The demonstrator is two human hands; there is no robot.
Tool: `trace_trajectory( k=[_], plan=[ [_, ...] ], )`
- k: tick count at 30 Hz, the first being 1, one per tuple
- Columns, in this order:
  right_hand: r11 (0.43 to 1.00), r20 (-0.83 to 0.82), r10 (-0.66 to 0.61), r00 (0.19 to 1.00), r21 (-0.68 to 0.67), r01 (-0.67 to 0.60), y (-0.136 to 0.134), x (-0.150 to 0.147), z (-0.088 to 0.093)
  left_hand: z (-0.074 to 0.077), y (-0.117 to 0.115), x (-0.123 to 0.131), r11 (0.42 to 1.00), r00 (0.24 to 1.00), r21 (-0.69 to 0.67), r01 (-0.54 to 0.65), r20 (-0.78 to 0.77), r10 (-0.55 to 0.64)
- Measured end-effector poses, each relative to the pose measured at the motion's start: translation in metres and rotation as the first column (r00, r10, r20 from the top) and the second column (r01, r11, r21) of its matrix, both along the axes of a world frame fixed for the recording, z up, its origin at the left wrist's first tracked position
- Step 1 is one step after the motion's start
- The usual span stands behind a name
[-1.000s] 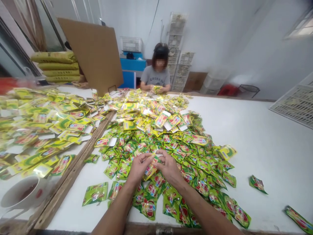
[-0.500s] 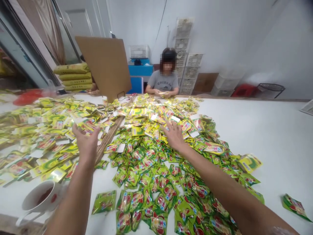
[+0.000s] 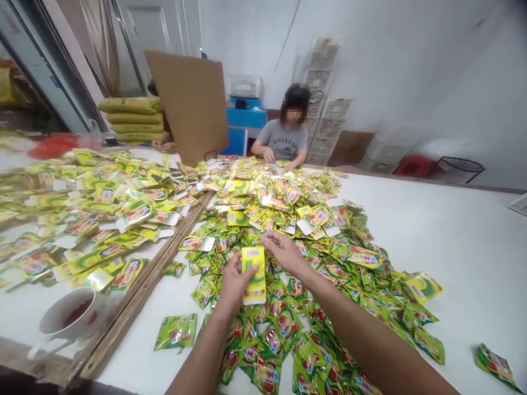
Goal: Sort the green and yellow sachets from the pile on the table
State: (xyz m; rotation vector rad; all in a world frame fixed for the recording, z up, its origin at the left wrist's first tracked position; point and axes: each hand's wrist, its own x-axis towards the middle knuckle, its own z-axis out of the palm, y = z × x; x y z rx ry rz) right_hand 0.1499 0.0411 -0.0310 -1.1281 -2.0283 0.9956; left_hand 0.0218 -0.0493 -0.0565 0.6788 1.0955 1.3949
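My left hand [image 3: 233, 281] is closed on a yellow card packet [image 3: 254, 274], held upright above a heap of small green sachets [image 3: 288, 323] on the white table [image 3: 453, 258]. Its back, with a barcode at the top, faces me. My right hand [image 3: 283, 250] hovers just right of the card's top edge, fingers curled loosely and apart, holding nothing that I can see. Further back lies a pile of yellow card packets [image 3: 267, 197].
A second table on the left carries more yellow packets [image 3: 94, 214] and a white cup of dark drink [image 3: 68, 321]. A wooden strip [image 3: 156, 274] runs between the tables. A person in a grey shirt [image 3: 284, 144] works at the far end, beside a leaning cardboard sheet [image 3: 189, 104].
Both hands pulled back from reaching outward, the left from over the left table, the right from the far pile. The left hand now holds a yellow card packet, and the hands are close together.
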Motion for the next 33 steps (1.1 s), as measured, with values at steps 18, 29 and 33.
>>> trace_trajectory(
  k=[18, 29, 33],
  plan=[
    [0.955, 0.435, -0.07, 0.898, 0.288, -0.065, -0.037, 0.061, -0.044, 0.0, -0.032, -0.037, 0.977, 0.779, 0.198, 0.081, -0.624, 0.062],
    [0.888, 0.114, -0.446, 0.888, -0.068, 0.455, -0.08, 0.081, -0.055, 0.004, -0.06, -0.008, 0.989, 0.486, -0.067, 0.131, -0.865, -0.123],
    [0.894, 0.019, -0.436, 0.9, -0.11, 0.435, -0.086, 0.078, -0.052, -0.006, -0.05, 0.018, 0.991, 0.402, -0.089, 0.1, -0.908, -0.122]
  ],
)
